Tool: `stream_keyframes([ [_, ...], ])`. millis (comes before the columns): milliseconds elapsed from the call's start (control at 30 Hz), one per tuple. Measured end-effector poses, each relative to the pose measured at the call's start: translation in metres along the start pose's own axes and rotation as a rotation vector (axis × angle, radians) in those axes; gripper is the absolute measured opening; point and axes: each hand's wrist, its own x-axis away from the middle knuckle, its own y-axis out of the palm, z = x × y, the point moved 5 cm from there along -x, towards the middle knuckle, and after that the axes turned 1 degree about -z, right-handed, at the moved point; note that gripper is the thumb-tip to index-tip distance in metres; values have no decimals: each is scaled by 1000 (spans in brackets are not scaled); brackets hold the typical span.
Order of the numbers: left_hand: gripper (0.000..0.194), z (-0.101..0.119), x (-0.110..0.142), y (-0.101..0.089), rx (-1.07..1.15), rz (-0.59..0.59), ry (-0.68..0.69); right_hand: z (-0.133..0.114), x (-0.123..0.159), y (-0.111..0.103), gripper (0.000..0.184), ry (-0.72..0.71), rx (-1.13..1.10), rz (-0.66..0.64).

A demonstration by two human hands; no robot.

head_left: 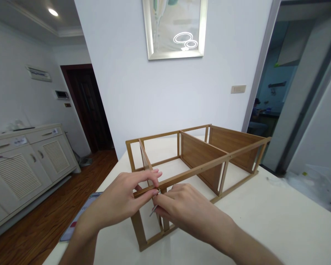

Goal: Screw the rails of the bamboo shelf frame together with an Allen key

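A brown wooden shelf frame (pixel 201 168) lies on its side on the white table (pixel 253 217), with its panels standing upright. My left hand (pixel 121 195) is closed at the near end of its top rail, thumb and fingers pinching around the joint. Just right of it, my right hand (pixel 179 204) is closed on a thin silver hex key (pixel 153 210), one end of which sticks out below the fingers. The key's other end meets the rail between both hands. Any screw there is hidden by my fingertips.
A phone (pixel 81 217) lies at the table's left edge, beside my left forearm. Behind the table rises a white wall with a framed picture (pixel 176 55). Clear plastic wrapping (pixel 306 187) is at the right. A white cabinet (pixel 30 165) stands across the floor at left.
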Motion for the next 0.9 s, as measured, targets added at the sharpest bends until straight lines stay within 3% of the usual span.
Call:
stream_keyframes([
  [233,27,1,1,-5,2,-61,71,4,-4,2,26,-6,-17,314],
  [400,37,-4,3,-8,-10,-90,100,5,-8,1,16,67,-51,453],
  [533,39,-3,3,-8,-16,-86,136,3,-9,0,13,91,-106,473],
  [733,24,6,-1,-5,-6,-36,125,2,-7,-3,39,161,-231,441],
  [900,16,16,-5,-2,-6,1,125,5,-5,-7,25,269,-436,307],
])
